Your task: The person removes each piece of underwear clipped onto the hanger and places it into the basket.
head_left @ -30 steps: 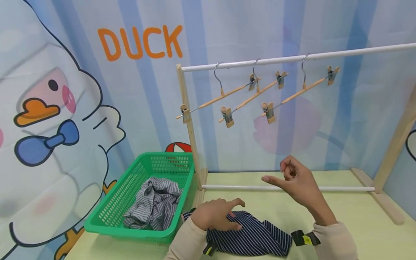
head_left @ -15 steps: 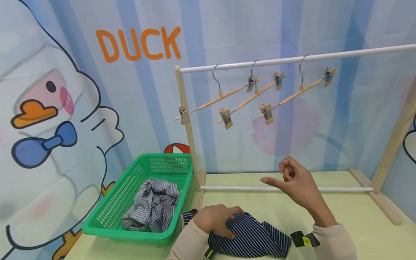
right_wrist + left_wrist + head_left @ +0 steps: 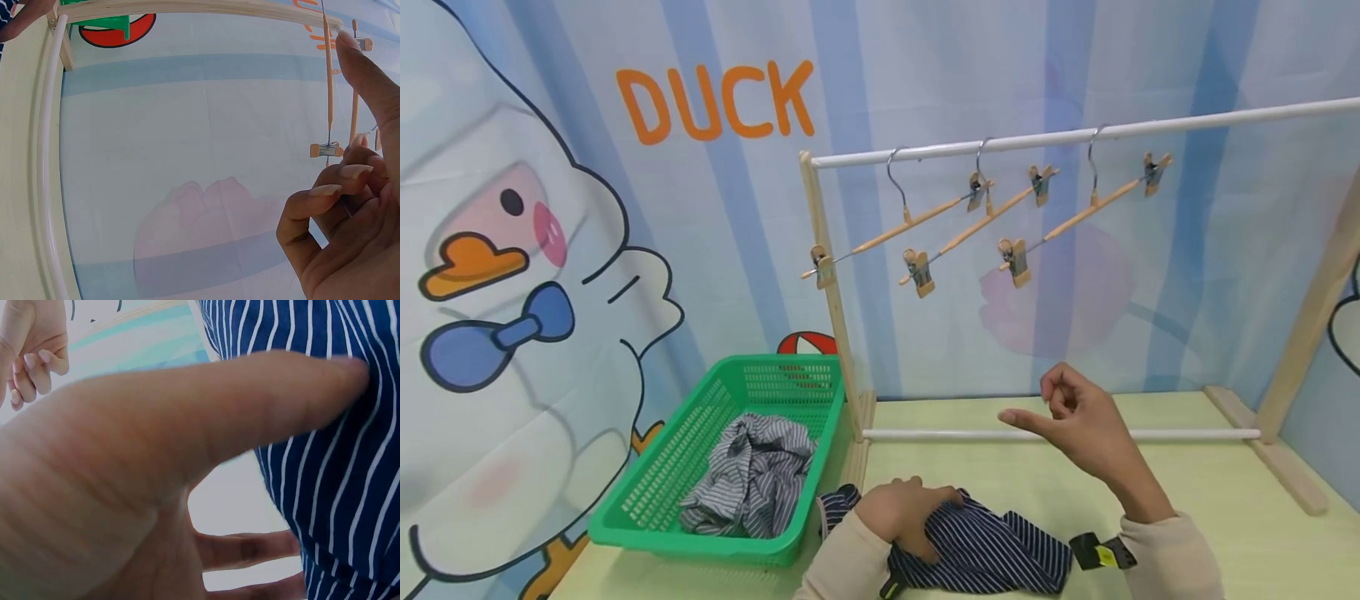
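Note:
A navy garment with thin white stripes (image 3: 992, 546) lies crumpled on the table in the head view. My left hand (image 3: 902, 512) is over its left part. In the left wrist view the thumb (image 3: 281, 394) lies against the striped cloth (image 3: 350, 487), while the other fingers run to its far edge and their tips are hidden. To the right, my right hand (image 3: 1086, 425) is held in the air with nothing in it. Its thumb points left and its fingers hang loosely curled, as the right wrist view also shows.
A green basket (image 3: 700, 546) with grey striped clothing (image 3: 752, 475) stands at the left. Behind the hands is a wooden rack with a white top rail (image 3: 1037, 142) and a low white bar (image 3: 925, 435). Three clip hangers (image 3: 1082, 218) hang from the rail.
My left hand has come down onto the navy striped garment, and its fingers have closed in on the cloth. My right hand has stayed nearly in place. The view has shifted slightly.

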The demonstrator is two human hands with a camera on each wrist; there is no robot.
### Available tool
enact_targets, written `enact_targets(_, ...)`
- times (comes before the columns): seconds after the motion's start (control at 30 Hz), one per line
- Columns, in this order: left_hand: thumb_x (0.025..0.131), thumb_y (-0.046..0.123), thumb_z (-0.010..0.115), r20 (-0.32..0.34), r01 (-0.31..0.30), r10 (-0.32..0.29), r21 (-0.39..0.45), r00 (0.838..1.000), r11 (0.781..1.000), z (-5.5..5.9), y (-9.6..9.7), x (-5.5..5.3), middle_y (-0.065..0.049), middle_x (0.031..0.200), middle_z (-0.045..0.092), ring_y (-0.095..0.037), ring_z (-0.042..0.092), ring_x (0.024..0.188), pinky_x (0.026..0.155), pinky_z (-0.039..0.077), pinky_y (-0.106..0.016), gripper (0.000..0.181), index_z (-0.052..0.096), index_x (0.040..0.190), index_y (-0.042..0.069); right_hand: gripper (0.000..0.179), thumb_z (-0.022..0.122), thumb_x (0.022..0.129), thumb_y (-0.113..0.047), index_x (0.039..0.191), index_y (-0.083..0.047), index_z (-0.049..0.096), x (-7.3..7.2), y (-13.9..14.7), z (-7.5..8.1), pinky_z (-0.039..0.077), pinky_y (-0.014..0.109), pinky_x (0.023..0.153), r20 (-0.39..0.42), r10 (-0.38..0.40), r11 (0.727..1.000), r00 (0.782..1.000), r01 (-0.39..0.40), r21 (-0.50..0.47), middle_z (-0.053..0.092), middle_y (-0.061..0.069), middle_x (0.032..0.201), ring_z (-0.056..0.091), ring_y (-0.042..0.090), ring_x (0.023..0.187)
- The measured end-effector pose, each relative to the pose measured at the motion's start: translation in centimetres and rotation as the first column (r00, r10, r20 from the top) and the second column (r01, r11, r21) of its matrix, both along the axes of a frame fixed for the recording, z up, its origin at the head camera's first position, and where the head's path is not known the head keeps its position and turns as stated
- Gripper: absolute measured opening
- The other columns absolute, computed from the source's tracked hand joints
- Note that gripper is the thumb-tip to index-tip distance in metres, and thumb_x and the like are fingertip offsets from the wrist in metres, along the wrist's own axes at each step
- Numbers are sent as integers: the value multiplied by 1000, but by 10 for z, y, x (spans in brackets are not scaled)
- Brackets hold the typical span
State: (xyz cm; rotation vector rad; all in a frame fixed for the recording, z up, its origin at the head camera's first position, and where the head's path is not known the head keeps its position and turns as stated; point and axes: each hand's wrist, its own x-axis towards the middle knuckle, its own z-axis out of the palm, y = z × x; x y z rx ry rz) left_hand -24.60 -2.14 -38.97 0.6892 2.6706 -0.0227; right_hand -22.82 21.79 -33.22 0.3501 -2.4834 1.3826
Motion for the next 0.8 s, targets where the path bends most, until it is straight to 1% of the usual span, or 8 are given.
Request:
enact_targets(0.13, 80, 23, 82, 5, -23, 24, -38, 1000, 999, -6, 1, 0, -3, 126, 59, -27, 61, 107, 78, 55, -41, 64, 53, 132, 47, 49, 78, 84, -44, 91, -12, 42, 0, -2, -2, 35, 30, 54, 25, 9, 1000, 1000, -9, 6, 27, 0, 66, 30, 11, 52)
enact_targets(0.33, 85, 5, 69, 27, -49, 50, -18, 998, 999, -5, 0, -3, -4, 124, 63, -19, 58, 89, 65, 45, -34, 64, 54, 131, 47, 48, 76, 85, -47, 85, -13, 41, -2, -3, -3, 35, 29, 54, -7, -12, 999, 1000, 13, 44, 31, -1, 65, 32, 11, 53)
enact_targets(0.37, 85, 3, 68, 28, -55, 55, -10, 998, 998, -4, 0, -3, -4, 124, 63, -18, 58, 89, 65, 44, -34, 64, 55, 131, 47, 49, 75, 86, -47, 83, -12, 41, -2, -3, -4, 35, 29, 53, -13, -15, 999, 1000, 16, 51, 31, -1, 64, 31, 11, 52)
enact_targets(0.47, 84, 4, 66, 18, -64, 64, 27, 998, 998, 2, -3, -3, -1, 125, 63, -19, 60, 100, 69, 46, -34, 61, 58, 128, 46, 50, 74, 87, -47, 78, -12, 39, -2, -4, -4, 34, 29, 53, -31, -19, 997, 999, 21, 70, 29, -1, 63, 29, 11, 51)
enact_targets(0.6, 84, 6, 66, -39, -20, 23, 88, 999, 996, 11, -10, -4, 1, 122, 64, -20, 59, 105, 76, 48, -33, 53, 62, 125, 40, 50, 73, 88, -46, 76, -12, 39, -2, -4, -5, 33, 29, 53, -38, -20, 997, 999, 23, 78, 29, -2, 62, 28, 12, 50)
enact_targets(0.67, 85, 7, 64, -84, 22, -12, 122, 996, 992, 16, -14, -5, 0, 119, 65, -18, 58, 99, 75, 46, -31, 48, 64, 124, 36, 49, 74, 87, -46, 76, -13, 39, -3, -3, -5, 33, 29, 54, -34, -23, 997, 999, 26, 78, 29, -2, 62, 28, 11, 50)
enact_targets(0.73, 86, 6, 63, -145, 67, -42, 168, 988, 984, 22, -18, -4, -1, 113, 68, -16, 54, 88, 70, 43, -28, 45, 66, 123, 30, 49, 74, 87, -47, 75, -14, 39, -3, -3, -5, 33, 29, 54, -31, -26, 996, 999, 28, 82, 28, -2, 62, 28, 11, 51)
enact_targets(0.8, 86, 4, 61, -200, 85, -40, 219, 979, 972, 29, -22, -2, -5, 112, 67, -15, 49, 80, 66, 40, -27, 43, 67, 123, 26, 49, 74, 87, -47, 75, -14, 39, -3, -4, -5, 33, 29, 54, -24, -29, 996, 999, 31, 84, 28, -3, 62, 28, 10, 51)
